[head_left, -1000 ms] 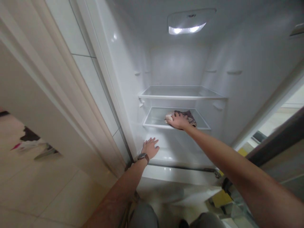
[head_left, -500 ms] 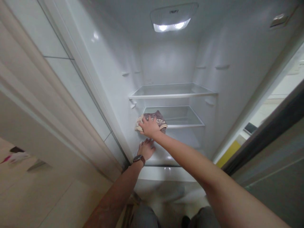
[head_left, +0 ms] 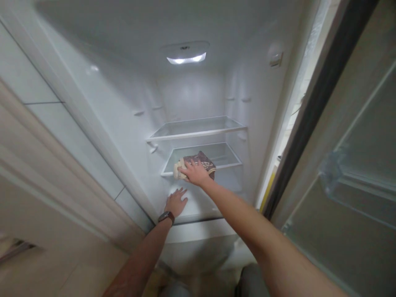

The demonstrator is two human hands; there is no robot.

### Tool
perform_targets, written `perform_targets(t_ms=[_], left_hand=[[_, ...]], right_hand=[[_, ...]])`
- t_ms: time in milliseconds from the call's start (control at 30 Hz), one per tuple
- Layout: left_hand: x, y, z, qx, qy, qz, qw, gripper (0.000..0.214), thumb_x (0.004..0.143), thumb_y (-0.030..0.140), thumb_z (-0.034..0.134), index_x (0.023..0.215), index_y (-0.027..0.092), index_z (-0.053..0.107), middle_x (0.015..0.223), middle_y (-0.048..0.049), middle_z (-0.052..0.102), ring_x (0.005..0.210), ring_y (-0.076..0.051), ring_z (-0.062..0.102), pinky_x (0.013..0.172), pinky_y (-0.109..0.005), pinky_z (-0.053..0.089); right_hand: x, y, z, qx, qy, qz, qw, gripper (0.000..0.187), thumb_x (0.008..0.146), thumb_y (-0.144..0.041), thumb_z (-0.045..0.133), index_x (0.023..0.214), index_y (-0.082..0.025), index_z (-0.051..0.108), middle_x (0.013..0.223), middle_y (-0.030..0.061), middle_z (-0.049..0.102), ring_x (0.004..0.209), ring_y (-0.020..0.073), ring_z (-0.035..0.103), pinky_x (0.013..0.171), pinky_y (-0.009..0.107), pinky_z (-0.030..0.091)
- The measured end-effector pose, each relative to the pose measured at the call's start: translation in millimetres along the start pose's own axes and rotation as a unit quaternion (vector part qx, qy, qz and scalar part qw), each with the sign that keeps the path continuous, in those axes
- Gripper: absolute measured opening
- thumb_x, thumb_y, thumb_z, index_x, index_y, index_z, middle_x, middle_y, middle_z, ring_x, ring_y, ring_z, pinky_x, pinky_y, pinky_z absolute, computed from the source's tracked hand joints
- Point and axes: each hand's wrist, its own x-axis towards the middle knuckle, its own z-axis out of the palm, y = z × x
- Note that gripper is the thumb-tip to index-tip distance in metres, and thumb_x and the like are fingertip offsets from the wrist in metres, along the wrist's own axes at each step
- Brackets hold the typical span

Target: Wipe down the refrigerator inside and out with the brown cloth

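Folded brown patterned cloth with a cream edge [head_left: 204,160] is under my right hand [head_left: 196,172], whose fingers press over it and hold it. Hand and cloth are at the front edge of the lower glass shelf [head_left: 227,154] inside a refrigerator. Lower and to the left, my left hand [head_left: 176,202] is open with its fingers spread, by the refrigerator's floor near the left inner wall. It holds nothing, and a dark watch [head_left: 166,216] is on that wrist. My right palm and the covered part of the cloth are hidden.
Above the cloth is an upper glass shelf [head_left: 198,127]. A lit lamp [head_left: 186,59] is on the ceiling of the compartment. The open door [head_left: 349,181] stands on the right, with a clear bin on it. A tiled wall [head_left: 83,136] runs close along the left.
The view has turned to the right, showing more of the open door. My right hand stays on the cloth, now a little apart from my left hand, which has spread its fingers.
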Motion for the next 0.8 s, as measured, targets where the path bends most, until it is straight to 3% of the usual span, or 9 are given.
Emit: perform_targets(t_ms=[133,267,433,533,600,667,700,733,800], left_hand=[[1.1,-1.2,2.0,-0.004,0.003,-0.002,1.0,0.055,0.099,0.036,0.049,0.154,0.031,0.051,0.165,-0.0014,0.041,0.155,-0.026,0.033,0.126,-0.049,0.028],[2.8,-3.2,5.9,-0.012,0.011,0.0,1.0,0.055,0.098,0.037,0.049,0.153,0.032,0.052,0.166,-0.0002,0.04,0.155,-0.026,0.032,0.126,-0.05,0.027],[7.6,-4.6,12.8,-0.023,0.023,-0.002,0.999,0.055,0.097,0.036,0.049,0.151,0.032,0.053,0.165,-0.0003,0.042,0.155,-0.025,0.033,0.127,-0.05,0.025],[8.6,-4.2,14.0,-0.026,0.025,0.001,0.999,0.055,0.097,0.036,0.05,0.151,0.032,0.054,0.164,-0.0008,0.042,0.154,-0.026,0.034,0.127,-0.051,0.025],[7.9,-3.7,13.3,-0.027,0.024,0.003,0.999,0.054,0.097,0.035,0.05,0.151,0.032,0.054,0.165,-0.0018,0.042,0.154,-0.026,0.034,0.127,-0.052,0.025],[6.6,-3.3,11.9,-0.023,0.022,0.004,0.999,0.053,0.098,0.035,0.049,0.151,0.031,0.054,0.165,-0.0027,0.042,0.155,-0.026,0.033,0.126,-0.051,0.026],[5.8,-3.1,11.2,-0.022,0.021,0.004,1.0,0.053,0.098,0.035,0.049,0.151,0.031,0.054,0.165,-0.003,0.042,0.155,-0.026,0.033,0.126,-0.051,0.027],[5.0,-2.8,10.4,-0.021,0.02,0.003,1.0,0.053,0.098,0.036,0.05,0.151,0.031,0.054,0.165,-0.0029,0.042,0.155,-0.026,0.033,0.126,-0.051,0.027],[3.6,-2.2,9.3,-0.024,0.018,-0.001,1.0,0.054,0.098,0.037,0.051,0.152,0.031,0.053,0.165,-0.0022,0.042,0.155,-0.026,0.032,0.127,-0.051,0.026]], right_hand=[[-48.9,50.3,-16.6,0.022,-0.01,0.139,0.99,0.054,0.102,-0.061,0.044,0.135,-0.022,0.062,0.148,0.0175,0.055,0.138,0.0344,0.05,0.113,0.053,0.041],[-72.7,65.5,-33.1,0.035,0.002,0.296,0.954,0.053,0.105,-0.054,0.038,0.125,-0.015,0.068,0.123,0.0207,0.07,0.118,0.03,0.065,0.112,0.045,0.043],[-70.1,36.6,-35.4,0.016,0.01,0.327,0.945,0.048,0.104,-0.05,0.039,0.117,-0.016,0.071,0.126,0.0219,0.07,0.117,0.032,0.067,0.112,0.047,0.044],[-71.7,-0.7,-18.0,0.049,0.032,0.314,0.947,0.052,0.103,-0.056,0.038,0.124,-0.019,0.07,0.145,0.0192,0.06,0.128,0.0336,0.063,0.109,0.046,0.048],[-79.2,-30.2,3.1,0.109,0.046,0.329,0.937,0.059,0.102,-0.061,0.035,0.128,-0.02,0.068,0.142,0.0195,0.062,0.125,0.0349,0.065,0.102,0.045,0.052],[-88.5,-57.2,27.9,0.191,0.048,0.379,0.904,0.062,0.102,-0.062,0.03,0.12,-0.02,0.072,0.122,0.0206,0.072,0.113,0.0358,0.07,0.095,0.045,0.055],[-92.1,-67.5,39.9,0.236,0.052,0.42,0.874,0.064,0.102,-0.063,0.026,0.116,-0.021,0.073,0.113,0.0211,0.074,0.109,0.0366,0.072,0.093,0.046,0.056],[-94.3,-74.7,50.7,0.287,0.068,0.467,0.834,0.067,0.101,-0.063,0.022,0.114,-0.021,0.072,0.11,0.0218,0.075,0.109,0.0374,0.072,0.093,0.048,0.056],[-92.7,-77.5,66.4,0.422,0.159,0.525,0.722,0.071,0.099,-0.066,0.02,0.12,-0.019,0.068,0.119,0.0232,0.072,0.12,0.0377,0.067,0.098,0.051,0.054]])
